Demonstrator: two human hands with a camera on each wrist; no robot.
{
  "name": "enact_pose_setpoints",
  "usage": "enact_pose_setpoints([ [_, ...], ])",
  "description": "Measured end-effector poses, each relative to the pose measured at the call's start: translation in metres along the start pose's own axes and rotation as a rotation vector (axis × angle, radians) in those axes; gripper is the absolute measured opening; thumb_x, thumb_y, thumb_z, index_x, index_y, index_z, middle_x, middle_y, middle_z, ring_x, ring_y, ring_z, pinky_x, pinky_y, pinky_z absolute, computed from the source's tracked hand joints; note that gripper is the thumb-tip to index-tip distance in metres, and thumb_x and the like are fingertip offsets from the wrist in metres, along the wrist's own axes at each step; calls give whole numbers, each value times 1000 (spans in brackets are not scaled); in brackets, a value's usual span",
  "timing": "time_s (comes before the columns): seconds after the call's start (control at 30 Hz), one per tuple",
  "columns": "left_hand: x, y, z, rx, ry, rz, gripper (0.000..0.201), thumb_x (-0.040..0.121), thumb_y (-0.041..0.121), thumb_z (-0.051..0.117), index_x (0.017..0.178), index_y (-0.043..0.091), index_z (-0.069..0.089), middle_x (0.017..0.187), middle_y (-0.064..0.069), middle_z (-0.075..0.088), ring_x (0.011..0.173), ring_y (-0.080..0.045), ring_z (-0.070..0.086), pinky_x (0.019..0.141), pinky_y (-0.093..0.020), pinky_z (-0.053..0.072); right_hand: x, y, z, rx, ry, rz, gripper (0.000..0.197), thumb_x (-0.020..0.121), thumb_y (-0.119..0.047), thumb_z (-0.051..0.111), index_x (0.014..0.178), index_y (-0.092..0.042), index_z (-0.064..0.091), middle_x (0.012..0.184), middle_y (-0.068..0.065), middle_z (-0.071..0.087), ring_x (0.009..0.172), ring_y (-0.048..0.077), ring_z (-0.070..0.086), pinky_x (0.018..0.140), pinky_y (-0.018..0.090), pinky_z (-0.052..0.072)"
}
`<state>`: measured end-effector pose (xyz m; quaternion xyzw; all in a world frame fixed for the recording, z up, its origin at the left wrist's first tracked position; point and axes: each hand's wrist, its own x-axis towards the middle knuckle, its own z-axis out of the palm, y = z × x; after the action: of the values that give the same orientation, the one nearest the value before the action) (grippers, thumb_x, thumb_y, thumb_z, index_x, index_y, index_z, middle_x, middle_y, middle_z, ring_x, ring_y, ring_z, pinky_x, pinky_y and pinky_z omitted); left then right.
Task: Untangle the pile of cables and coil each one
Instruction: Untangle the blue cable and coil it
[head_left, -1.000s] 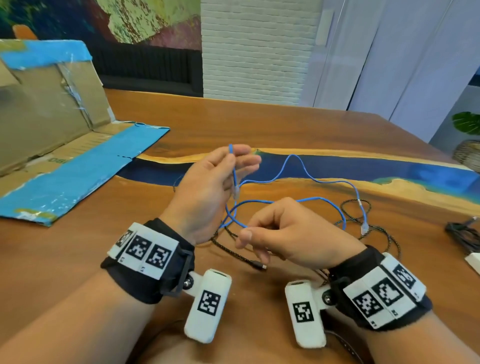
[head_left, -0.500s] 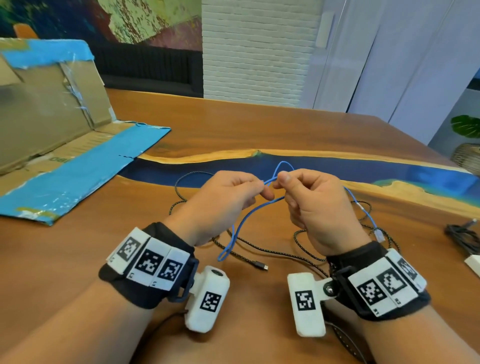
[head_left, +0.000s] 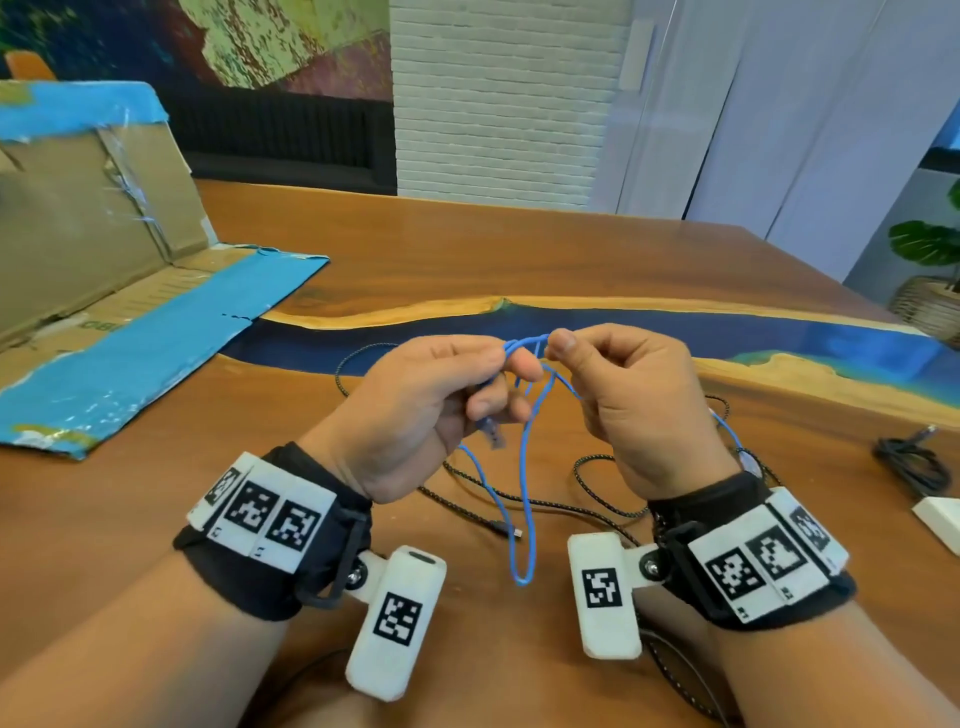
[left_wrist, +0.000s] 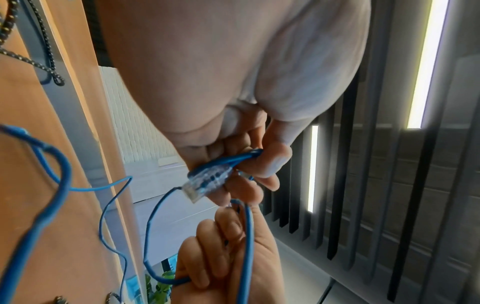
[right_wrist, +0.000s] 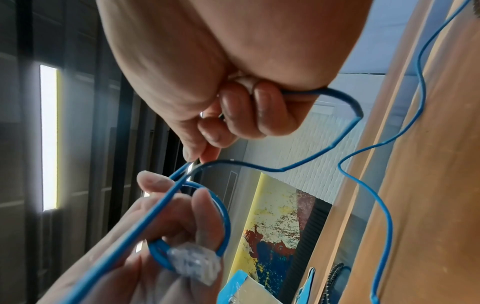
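Both hands raised over wooden table (head_left: 571, 249), pinching blue cable (head_left: 527, 493) between them. Left hand (head_left: 415, 410) grips several strands, thumb against fingers; right hand (head_left: 639, 405) pinches same bundle at top, lower fingers curled round a strand. Head view: long loop dangles between wrists, black braided cable (head_left: 519, 501) lies loose on table below. Left wrist view only — clear plug (left_wrist: 205, 183) sits against left fingers. Right wrist view — small loop round a left finger, plug (right_wrist: 193, 265) beside it

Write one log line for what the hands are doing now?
left hand: pinches thin blue network cable loops | right hand: pinches same cable | braided black cable: on wooden table
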<state>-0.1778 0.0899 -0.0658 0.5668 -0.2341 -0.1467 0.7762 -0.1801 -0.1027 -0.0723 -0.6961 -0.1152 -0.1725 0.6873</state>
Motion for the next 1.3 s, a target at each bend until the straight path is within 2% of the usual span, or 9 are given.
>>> enact_pose_setpoints([
  [0.27,-1,6,5,-241,-23,-23,33,97,21,45,101,4,72,55,6,35,46,-8,31,51,-23,43,-2,5,4,-65,-115,26,20,102,-15,59,105,-9,77,59,5,56,41,2,41,44,10,34],
  [0.37,1,7,7,-357,52,-8,35,96,21,47,114,1,69,58,6,42,46,-5,43,54,-22,51,-3,7,6,-130,-209,106,23,105,-15,55,115,-19,75,61,4,59,45,18,34,42,19,31],
  [0.53,8,4,1,-472,262,152,35,106,15,40,132,-1,56,71,2,58,98,-20,74,93,-35,58,-15,5,17,-258,-491,201,23,106,-17,53,107,-29,73,66,4,65,48,25,42,49,30,37],
  [0.67,12,5,-3,-173,410,153,25,107,11,41,109,8,66,99,-5,62,110,-26,72,99,-38,55,-23,1,20,-244,-666,178,28,104,-22,58,96,-3,77,55,6,55,44,18,42,48,24,40],
  [0.8,8,4,0,240,346,42,25,108,11,42,116,9,66,78,-6,66,70,-18,69,67,-31,53,-18,-5,16,-40,-549,87,31,101,-26,53,93,-7,76,49,-8,39,44,8,33,48,29,40],
  [0.9,3,3,2,422,183,-30,31,108,16,42,101,6,71,59,-8,55,52,-21,53,63,-42,44,-12,-6,9,73,-452,49,30,98,-25,53,79,-16,74,50,9,46,43,7,32,45,29,37],
  [0.97,-1,6,1,446,51,-82,39,107,18,41,87,4,71,51,-8,42,44,-21,40,63,-43,41,-8,-6,6,120,-320,68,26,95,-25,62,73,-12,67,46,-1,45,38,8,30,43,27,33],
  [1.13,-5,12,4,75,-8,-126,40,106,21,37,82,5,65,57,0,14,46,-16,11,48,-30,31,3,-4,-5,234,-102,144,24,86,-30,67,66,-17,66,44,-6,27,36,10,18,41,22,14],
  [1.3,-1,16,3,-383,64,-2,39,99,21,42,123,-3,63,65,3,32,51,-10,31,63,-25,51,-5,5,9,121,-232,315,34,107,-13,47,100,-26,78,61,2,36,40,8,21,39,17,17],
])
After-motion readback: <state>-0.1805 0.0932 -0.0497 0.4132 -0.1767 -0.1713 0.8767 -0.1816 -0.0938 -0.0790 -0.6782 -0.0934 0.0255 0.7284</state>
